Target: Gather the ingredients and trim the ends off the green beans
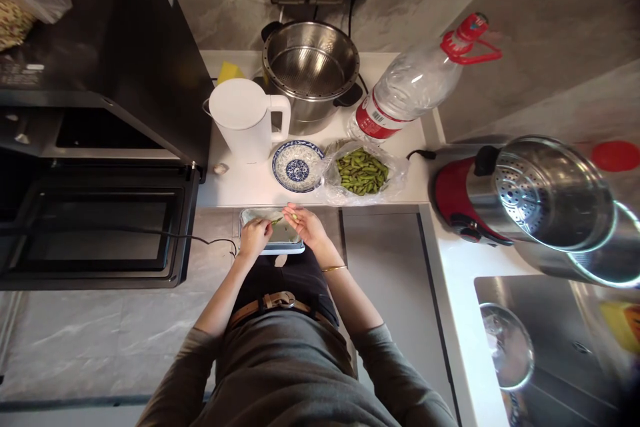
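Both my hands hover over a small pale tray (297, 246) held against my waist, below the counter edge. My left hand (254, 237) is closed in a pinch on one end of a green bean pod (277, 220). My right hand (306, 224) is closed too, fingertips pinching the pod's other end, where a small green bean shows. On the white counter just beyond lies an open clear bag of green pods (362, 171), with an empty blue-and-white patterned dish (297, 165) to its left.
A white kettle (247, 117), a steel pot (311, 68) and a tilted water bottle with a red cap (419, 82) stand behind. An open black oven (95, 220) is at left, its cord trailing. A red cooker with steamer lid (525, 193) and a sink (555, 340) are at right.
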### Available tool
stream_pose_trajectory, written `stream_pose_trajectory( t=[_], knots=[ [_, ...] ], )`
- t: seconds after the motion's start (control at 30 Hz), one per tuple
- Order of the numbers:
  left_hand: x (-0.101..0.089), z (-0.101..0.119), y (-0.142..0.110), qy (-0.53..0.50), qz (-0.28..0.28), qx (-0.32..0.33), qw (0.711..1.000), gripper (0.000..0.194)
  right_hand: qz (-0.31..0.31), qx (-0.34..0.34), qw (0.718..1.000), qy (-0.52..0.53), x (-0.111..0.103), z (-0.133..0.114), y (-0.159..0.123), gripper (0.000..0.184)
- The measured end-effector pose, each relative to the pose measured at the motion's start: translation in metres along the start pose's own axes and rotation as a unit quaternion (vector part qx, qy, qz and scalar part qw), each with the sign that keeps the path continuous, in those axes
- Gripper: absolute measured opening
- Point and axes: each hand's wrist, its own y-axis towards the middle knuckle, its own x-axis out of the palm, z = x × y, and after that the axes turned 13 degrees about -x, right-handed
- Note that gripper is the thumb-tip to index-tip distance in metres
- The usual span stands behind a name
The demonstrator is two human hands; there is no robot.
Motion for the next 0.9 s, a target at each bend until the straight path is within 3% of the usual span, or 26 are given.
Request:
stream_pose_trajectory(
  t=[0.27, 0.4, 0.53, 0.63, 0.73, 0.8, 0.9],
  knots=[
    [0.004, 0.001, 0.000, 0.041, -0.053, -0.017, 0.998, 0.025, -0.022, -0.108, 0.994, 0.010, 0.033, -0.030, 0.030, 0.030],
    [0.007, 0.004, 0.000, 0.063, -0.087, -0.018, 0.994, 0.027, -0.042, -0.117, 0.992, 0.011, 0.045, -0.037, 0.031, 0.043],
    [0.011, 0.005, 0.004, 0.072, -0.111, -0.011, 0.991, 0.029, -0.078, -0.121, 0.989, -0.030, 0.039, -0.045, 0.013, 0.037],
    [0.017, 0.006, 0.009, 0.066, -0.132, -0.013, 0.989, 0.029, -0.055, -0.207, 0.973, -0.088, 0.020, -0.056, 0.009, 0.027],
    [0.024, 0.008, 0.014, 0.078, -0.164, -0.020, 0.983, 0.032, 0.069, -0.333, 0.920, -0.193, -0.013, -0.072, 0.030, 0.023],
    [0.026, 0.011, 0.018, 0.090, -0.191, -0.022, 0.977, 0.036, 0.144, -0.365, 0.869, -0.302, -0.040, -0.083, 0.052, 0.026],
    [0.024, 0.020, 0.023, 0.086, -0.211, -0.027, 0.973, 0.039, 0.155, -0.359, 0.782, -0.486, -0.076, -0.095, 0.079, 0.033]
  ],
)
